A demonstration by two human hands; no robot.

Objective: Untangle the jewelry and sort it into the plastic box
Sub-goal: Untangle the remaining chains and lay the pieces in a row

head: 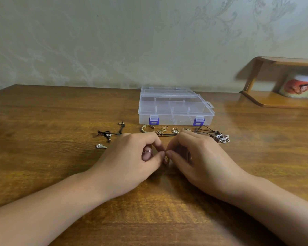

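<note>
A clear plastic box [175, 110] with purple latches stands closed at the table's middle back, its compartments showing through the lid. In front of it lies loose jewelry: a gold bracelet [146, 128], a thin gold chain [162, 130], two small rings [175, 130], and a black cord with silver pendants [220, 137] on the right. My left hand [132, 157] and right hand [194, 153] meet fingertip to fingertip and pinch a small gold piece [167, 159] just above the table. A thin ring sits on a left-hand finger.
A black cord with beads [110, 134] and a small silver charm [100, 146] lie at the left. A wooden shelf [281, 102] with a printed mug [300, 87] stands at the back right. A wallpapered wall rises behind the wooden table [43, 157].
</note>
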